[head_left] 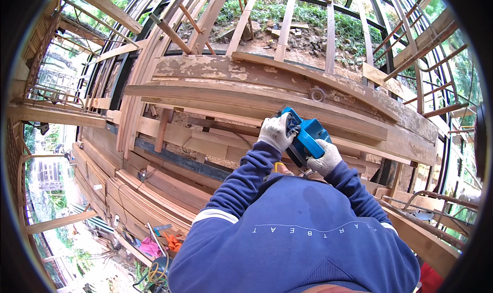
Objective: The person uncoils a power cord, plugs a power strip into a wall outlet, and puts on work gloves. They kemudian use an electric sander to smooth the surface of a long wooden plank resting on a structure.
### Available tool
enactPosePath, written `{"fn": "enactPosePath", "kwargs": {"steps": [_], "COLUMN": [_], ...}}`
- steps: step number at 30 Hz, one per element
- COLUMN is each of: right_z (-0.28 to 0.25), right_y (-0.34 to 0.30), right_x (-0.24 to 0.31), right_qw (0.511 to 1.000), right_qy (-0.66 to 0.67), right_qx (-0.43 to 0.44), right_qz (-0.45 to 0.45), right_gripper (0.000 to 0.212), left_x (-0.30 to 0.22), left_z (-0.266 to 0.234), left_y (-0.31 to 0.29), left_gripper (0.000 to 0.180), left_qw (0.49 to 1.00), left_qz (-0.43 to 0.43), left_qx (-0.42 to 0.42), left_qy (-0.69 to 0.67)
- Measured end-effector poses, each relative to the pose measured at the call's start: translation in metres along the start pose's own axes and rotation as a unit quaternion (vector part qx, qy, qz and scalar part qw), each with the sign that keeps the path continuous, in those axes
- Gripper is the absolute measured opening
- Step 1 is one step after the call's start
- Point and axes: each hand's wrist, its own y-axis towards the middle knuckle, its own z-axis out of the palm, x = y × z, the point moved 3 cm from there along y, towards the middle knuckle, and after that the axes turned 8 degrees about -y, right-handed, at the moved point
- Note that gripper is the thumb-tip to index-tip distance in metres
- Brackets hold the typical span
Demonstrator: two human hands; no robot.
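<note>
Close in front of my body I hold a blue handheld power tool (307,135) with a dark base; its exact kind is hard to make out from above. My left hand (276,132), in a white glove, is closed around its far left part. My right hand (325,158), also gloved, is closed at its near right end, partly hidden behind the blue housing. The tool is at the near edge of a grooved wooden board (246,102). I cannot tell whether its base touches wood.
Beyond the grooved board lies a wide plank with flaking paint (200,69), bearing a small round ring (317,94). Stacked boards (149,195) fill the left, with a thin cord (121,194). Metal tube frames (436,200) stand right. Pink cloth (150,247) lies lower left.
</note>
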Motion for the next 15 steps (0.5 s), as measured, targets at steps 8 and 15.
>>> {"fn": "enactPosePath", "kwargs": {"steps": [8,15], "right_z": [-0.007,-0.025], "right_y": [-0.002,-0.004], "right_x": [0.008,0.014], "right_qw": [0.999,0.992], "right_qy": [-0.014,-0.071], "right_qx": [-0.022,0.055], "right_qz": [-0.045,-0.084], "right_gripper": [0.047,0.049], "left_x": [-0.004,0.008], "left_z": [-0.021,-0.055], "left_y": [0.012,0.026], "left_gripper": [0.051,0.058], "left_qw": [0.992,0.944], "left_qz": [-0.011,0.209], "left_qx": [0.048,0.256], "left_qy": [-0.116,-0.002]}}
